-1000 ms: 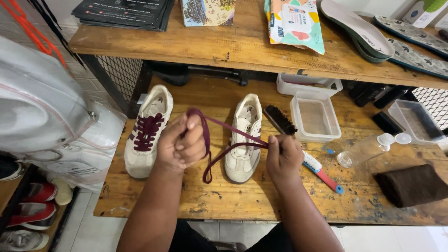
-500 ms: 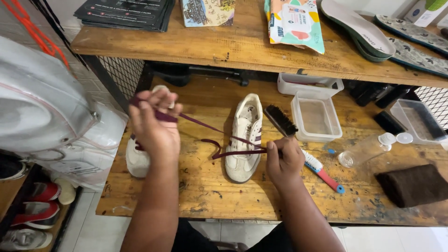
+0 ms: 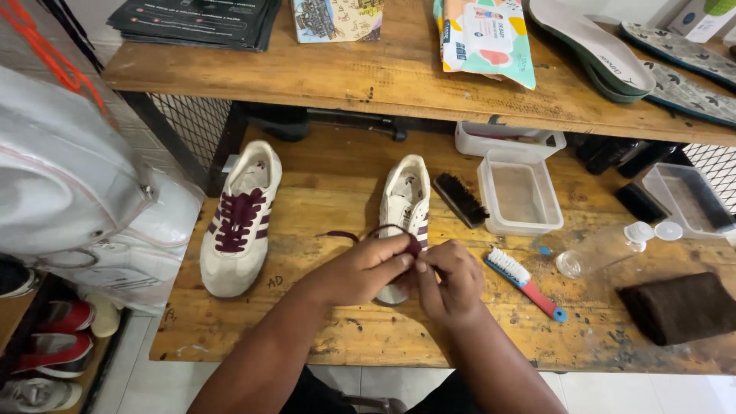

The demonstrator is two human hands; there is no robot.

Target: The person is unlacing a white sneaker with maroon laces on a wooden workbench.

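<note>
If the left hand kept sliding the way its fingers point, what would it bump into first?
Probably the right hand: the left hand points rightward at it, fingertips nearly meeting over the dark red lace on the unlaced shoe.

Both forearms angled inward, left hand (image 3: 366, 268) and right hand (image 3: 448, 280) meeting, fingers pinched together.

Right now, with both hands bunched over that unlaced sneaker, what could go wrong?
The maroon shoelace trails loose across the workbench to the left of the left hand; it might snag or slip back out of the cream sneaker. The toothbrush lies close beside the right hand, so an elbow swing could knock it. The clear plastic bottle lies on its side and may roll.
</note>
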